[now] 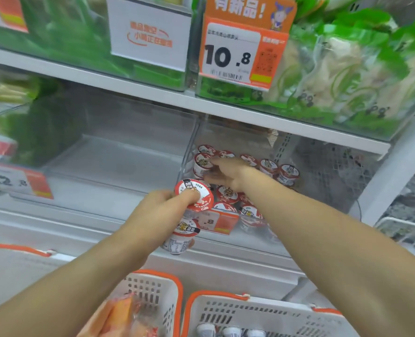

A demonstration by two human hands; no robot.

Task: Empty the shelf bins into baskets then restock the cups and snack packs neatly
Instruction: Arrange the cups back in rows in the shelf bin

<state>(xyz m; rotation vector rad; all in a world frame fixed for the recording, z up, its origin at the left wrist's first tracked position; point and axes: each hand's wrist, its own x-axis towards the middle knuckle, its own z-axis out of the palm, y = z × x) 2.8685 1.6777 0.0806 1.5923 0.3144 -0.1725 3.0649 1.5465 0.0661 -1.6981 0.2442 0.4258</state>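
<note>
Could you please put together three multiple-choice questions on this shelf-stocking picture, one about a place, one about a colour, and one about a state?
1. Where is the right hand?
A. Inside the clear bin among the cups
B. In the right-hand basket
C. On the price tag above

2. What colour are the rims of the baskets on the floor?
A. Blue
B. Orange
C. Black

3. What is the state of the left hand?
A. Open and empty
B. Resting flat on the shelf edge
C. Holding a stack of two cups

Answers:
1. A, the right hand reaches past the bin's front wall and lies on the red-and-white lids.
2. B, both white baskets carry orange rims.
3. C, the left hand's fingers wrap around two cups, one on top of the other, in front of the bin.
</note>
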